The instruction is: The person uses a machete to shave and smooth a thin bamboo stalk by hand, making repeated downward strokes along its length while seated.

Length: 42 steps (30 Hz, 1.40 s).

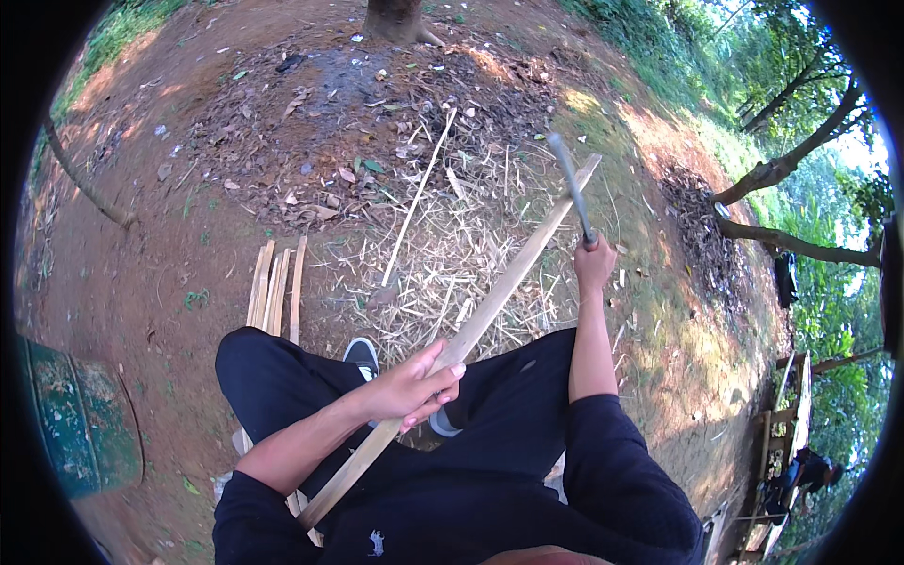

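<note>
A long, flat strip of pale wood, possibly bamboo [508, 278], slants across my lap from lower left to upper right. My left hand [414, 386] is closed around it near my knees. In my right hand [595, 262], beyond my right knee, is the handle of a machete [571, 179]. Its grey blade points up and away, crossing the strip's far end in the picture; whether they touch I cannot tell. Pale shavings [443, 292] litter the ground under and around the strip. Among them lies a thinner pale stick [419, 200].
Several similar strips [273, 287] lie beside my left knee. A worn green metal drum [80, 419] stands at far left. Ahead are dry leaves [311, 179] and a tree trunk [395, 21]. Branching trunks [786, 169] and a wooden structure [800, 405] line the right side.
</note>
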Tool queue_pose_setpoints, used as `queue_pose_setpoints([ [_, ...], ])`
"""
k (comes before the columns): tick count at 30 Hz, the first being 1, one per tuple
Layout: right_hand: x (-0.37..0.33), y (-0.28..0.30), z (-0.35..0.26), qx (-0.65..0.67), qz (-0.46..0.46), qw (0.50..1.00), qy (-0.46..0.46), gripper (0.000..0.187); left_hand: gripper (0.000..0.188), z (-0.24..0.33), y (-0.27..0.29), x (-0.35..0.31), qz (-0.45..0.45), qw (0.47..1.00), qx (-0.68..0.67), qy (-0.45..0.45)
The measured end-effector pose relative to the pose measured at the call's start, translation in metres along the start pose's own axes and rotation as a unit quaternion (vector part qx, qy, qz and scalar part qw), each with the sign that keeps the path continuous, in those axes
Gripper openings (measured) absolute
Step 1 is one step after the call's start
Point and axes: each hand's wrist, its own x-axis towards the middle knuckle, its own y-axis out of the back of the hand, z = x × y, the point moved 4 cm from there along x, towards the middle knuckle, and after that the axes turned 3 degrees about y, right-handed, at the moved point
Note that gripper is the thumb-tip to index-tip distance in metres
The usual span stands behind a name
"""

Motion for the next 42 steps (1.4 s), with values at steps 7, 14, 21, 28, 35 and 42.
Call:
queue_pose_setpoints([
  [7, -0.016, -0.077, 0.134, 0.513, -0.124, 0.579, -0.621, 0.027, 0.029, 0.004, 0.001, 0.002, 0.019, 0.999, 0.02, -0.022],
  [14, -0.016, -0.024, 0.103, 0.066, -0.095, 0.925, -0.361, 0.02, 0.025, 0.006, 0.052, 0.009, 0.221, 0.962, 0.153, -0.058],
  [21, -0.015, 0.043, -0.048, -0.028, -0.003, 0.999, -0.043, 0.029, 0.033, 0.025, 0.059, 0.011, 0.298, 0.927, 0.219, -0.057],
  [28, -0.074, 0.019, -0.171, 0.283, -0.192, 0.909, 0.241, 0.01, 0.033, 0.004, 0.089, 0.024, 0.313, 0.88, 0.341, -0.105],
  [35, -0.122, 0.014, -0.228, 0.245, -0.281, 0.877, 0.304, 0.013, 0.024, -0.004, 0.085, 0.02, 0.362, 0.86, 0.313, -0.18],
  [42, -0.126, -0.003, -0.223, 0.201, -0.257, 0.877, 0.353, 0.012, 0.025, -0.007, 0.085, 0.022, 0.391, 0.801, 0.403, -0.208],
])
